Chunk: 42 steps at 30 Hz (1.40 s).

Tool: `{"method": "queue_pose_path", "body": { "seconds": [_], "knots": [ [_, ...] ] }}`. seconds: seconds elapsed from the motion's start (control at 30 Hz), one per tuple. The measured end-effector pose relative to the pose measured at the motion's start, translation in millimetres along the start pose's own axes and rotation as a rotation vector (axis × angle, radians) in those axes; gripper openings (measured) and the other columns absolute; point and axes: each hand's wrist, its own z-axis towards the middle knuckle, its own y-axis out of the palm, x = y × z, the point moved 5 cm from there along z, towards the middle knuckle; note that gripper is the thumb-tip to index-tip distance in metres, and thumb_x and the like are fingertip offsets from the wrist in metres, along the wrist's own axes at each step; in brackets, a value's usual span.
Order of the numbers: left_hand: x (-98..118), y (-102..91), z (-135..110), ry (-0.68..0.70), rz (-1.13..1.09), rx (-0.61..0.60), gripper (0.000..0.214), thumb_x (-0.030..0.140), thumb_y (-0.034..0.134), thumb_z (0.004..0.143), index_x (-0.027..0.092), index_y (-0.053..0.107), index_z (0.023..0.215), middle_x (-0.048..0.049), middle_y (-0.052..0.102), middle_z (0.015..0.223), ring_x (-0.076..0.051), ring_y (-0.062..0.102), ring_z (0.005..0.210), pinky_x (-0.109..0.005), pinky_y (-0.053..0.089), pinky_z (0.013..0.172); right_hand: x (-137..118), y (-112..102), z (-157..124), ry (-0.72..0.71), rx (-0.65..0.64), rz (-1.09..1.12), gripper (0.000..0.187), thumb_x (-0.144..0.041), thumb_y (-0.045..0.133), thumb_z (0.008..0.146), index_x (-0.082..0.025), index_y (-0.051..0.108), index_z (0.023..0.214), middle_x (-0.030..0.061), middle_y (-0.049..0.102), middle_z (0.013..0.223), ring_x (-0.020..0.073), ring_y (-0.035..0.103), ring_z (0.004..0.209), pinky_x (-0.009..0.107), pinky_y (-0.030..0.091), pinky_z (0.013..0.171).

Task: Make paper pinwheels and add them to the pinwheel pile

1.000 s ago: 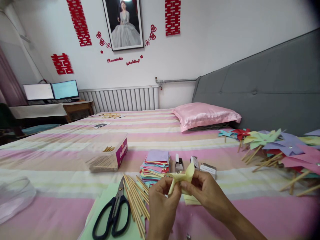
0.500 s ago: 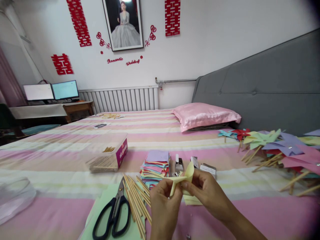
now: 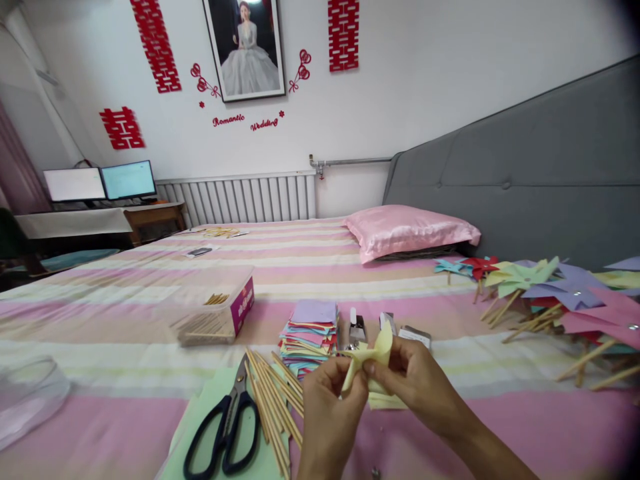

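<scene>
Both hands pinch one piece of pale yellow paper (image 3: 382, 347), whose corners are curled in toward its middle like a pinwheel. My left hand (image 3: 333, 407) grips its near left side between thumb and fingers. On the right side, my right hand (image 3: 413, 377) presses its thumb at the centre. More yellow paper (image 3: 385, 401) lies on the bed beneath the hands. Just beyond them are a stack of coloured paper squares (image 3: 311, 333) and small opened boxes (image 3: 357, 327). Loose wooden sticks (image 3: 273, 400) lie left of my left hand.
Dark-handled scissors (image 3: 233, 420) rest on green paper (image 3: 200, 413). A clear plastic tub (image 3: 215, 320) holding sticks stands farther back. Finished paper pinwheels (image 3: 575, 293) are heaped at the right. A pink pillow (image 3: 410, 230) lies near the grey headboard (image 3: 525, 167). A clear container (image 3: 33, 397) sits at far left.
The yellow paper has been folded slightly more, its left flap now drawn in closer to the middle. Both hands stay in nearly the same place, still pinching it.
</scene>
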Motion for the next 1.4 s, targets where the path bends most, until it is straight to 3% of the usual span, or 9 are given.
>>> {"method": "queue_pose_path", "body": {
  "seconds": [0.13,0.27,0.37,0.67,0.87,1.07,1.23,1.3,1.4],
  "knots": [
    [-10.6,-0.6,2.4,-0.109,-0.046,0.033,0.012,0.022,0.066,0.062,0.011,0.062,0.058,0.0013,0.058,0.047,-0.009,0.048,0.044,-0.018,0.036,0.046,8.5,-3.0,3.7,0.027,-0.010,-0.009,0.016,-0.029,0.064,0.066,-0.013,0.063,0.069,0.0003,0.056,0.059,0.0112,0.047,0.051,0.020,0.035,0.044],
    [-15.7,-3.5,2.3,-0.219,-0.038,0.088,0.017,0.026,0.067,0.059,0.010,0.062,0.056,-0.0005,0.060,0.043,-0.010,0.052,0.042,-0.018,0.035,0.043,13.2,-9.0,6.4,0.038,-0.060,0.012,0.033,-0.040,0.066,0.061,-0.014,0.065,0.082,0.0030,0.063,0.069,0.0131,0.051,0.054,0.022,0.039,0.048],
    [-16.4,-4.6,2.6,-0.245,-0.042,0.080,0.016,0.026,0.067,0.059,0.010,0.063,0.058,-0.0012,0.061,0.045,-0.011,0.054,0.043,-0.018,0.037,0.044,18.1,-10.9,7.4,0.049,-0.084,0.016,0.031,-0.038,0.065,0.062,-0.014,0.065,0.081,0.0038,0.064,0.070,0.0147,0.053,0.058,0.023,0.040,0.050],
    [-19.9,-1.7,5.4,-0.208,0.007,0.022,0.019,0.028,0.068,0.059,0.010,0.061,0.058,-0.0001,0.059,0.044,-0.010,0.053,0.042,-0.018,0.036,0.043,35.4,-1.2,8.6,0.129,-0.010,0.127,0.013,-0.023,0.066,0.059,-0.012,0.063,0.066,0.0009,0.062,0.057,0.0126,0.051,0.049,0.021,0.036,0.046],
    [-10.6,-5.2,5.0,-0.099,0.111,-0.049,0.012,0.023,0.062,0.065,0.011,0.060,0.063,-0.0003,0.060,0.053,-0.011,0.053,0.050,-0.020,0.038,0.049,40.3,-5.3,10.7,0.107,0.105,0.185,0.016,-0.024,0.070,0.054,-0.012,0.063,0.063,0.0000,0.060,0.055,0.0123,0.051,0.049,0.022,0.036,0.047],
    [0.5,-20.3,2.1,0.045,0.409,0.184,0.021,0.035,0.057,0.070,0.015,0.060,0.072,-0.0047,0.066,0.065,-0.017,0.060,0.059,-0.025,0.044,0.056,53.0,-14.9,6.5,0.175,0.447,0.341,0.024,-0.030,0.075,0.052,-0.015,0.056,0.058,-0.0059,0.049,0.044,0.0094,0.043,0.042,0.021,0.031,0.043],
    [23.5,-54.4,4.7,0.104,0.779,0.321,0.024,0.035,0.043,0.080,0.019,0.061,0.078,-0.0032,0.068,0.070,-0.017,0.062,0.066,-0.025,0.042,0.061,43.5,-6.4,5.7,0.177,0.496,0.333,0.026,-0.030,0.073,0.055,-0.018,0.050,0.053,-0.0088,0.039,0.039,0.0083,0.038,0.040,0.022,0.027,0.041],
    [29.0,-72.6,9.5,0.046,1.036,0.290,0.025,0.029,0.039,0.082,0.020,0.062,0.085,-0.0037,0.069,0.077,-0.018,0.062,0.071,-0.026,0.041,0.062,36.9,-1.0,8.3,0.179,0.485,0.331,0.027,-0.028,0.074,0.053,-0.018,0.048,0.051,-0.0095,0.037,0.038,0.0070,0.033,0.038,0.022,0.024,0.040],
    [31.0,-88.8,15.4,0.019,1.174,0.150,0.025,0.022,0.043,0.079,0.024,0.066,0.089,-0.0052,0.071,0.079,-0.021,0.063,0.075,-0.028,0.039,0.062,29.3,7.7,14.1,0.187,0.437,0.342,0.029,-0.028,0.073,0.054,-0.018,0.046,0.050,-0.0101,0.035,0.038,0.0053,0.028,0.037,0.021,0.020,0.039]
  ]
}}
